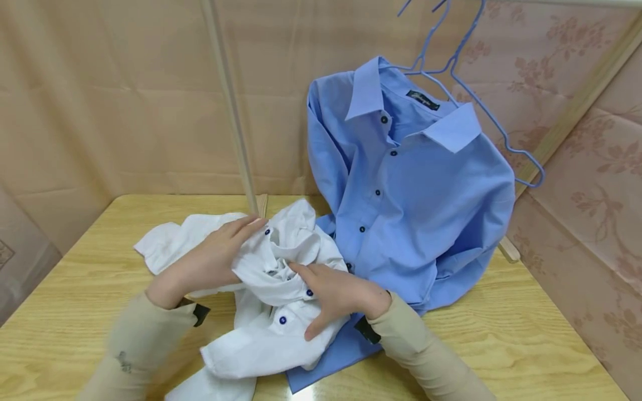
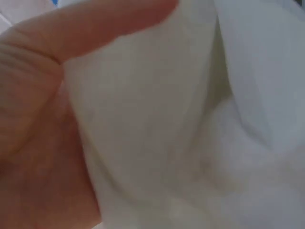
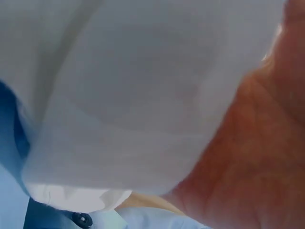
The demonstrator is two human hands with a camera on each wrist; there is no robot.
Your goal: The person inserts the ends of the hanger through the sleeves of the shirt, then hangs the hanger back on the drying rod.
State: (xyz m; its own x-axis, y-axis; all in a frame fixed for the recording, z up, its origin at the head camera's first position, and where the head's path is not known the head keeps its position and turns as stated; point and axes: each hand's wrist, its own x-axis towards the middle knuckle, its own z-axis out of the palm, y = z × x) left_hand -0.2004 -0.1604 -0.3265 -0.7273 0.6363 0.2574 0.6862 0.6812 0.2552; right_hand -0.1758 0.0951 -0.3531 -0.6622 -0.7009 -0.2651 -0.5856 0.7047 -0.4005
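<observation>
A crumpled white shirt (image 1: pixel 268 345) with dark blue buttons lies bunched on the table, its collar part lifted between the two hands. My left hand (image 1: pixel 213 256) holds the upper left of the bunch, fingers over the cloth near a button. In the left wrist view, white fabric (image 2: pixel 138 119) runs between thumb and palm. My right hand (image 1: pixel 338 289) grips the right side of the bunch, its index finger at the collar opening and thumb spread lower on the cloth. White cloth (image 3: pixel 133 105) fills most of the right wrist view. Folds hide some fingertips.
A blue button-up shirt (image 1: pixel 401 189) leans upright behind and right of the white one. Its hem (image 1: pixel 326 359) lies partly under the white shirt. Blue wire hangers (image 1: pixel 484 106) stick out at its neck. A pale pole (image 1: pixel 233 106) stands at the back edge of the wooden table (image 1: pixel 501 334).
</observation>
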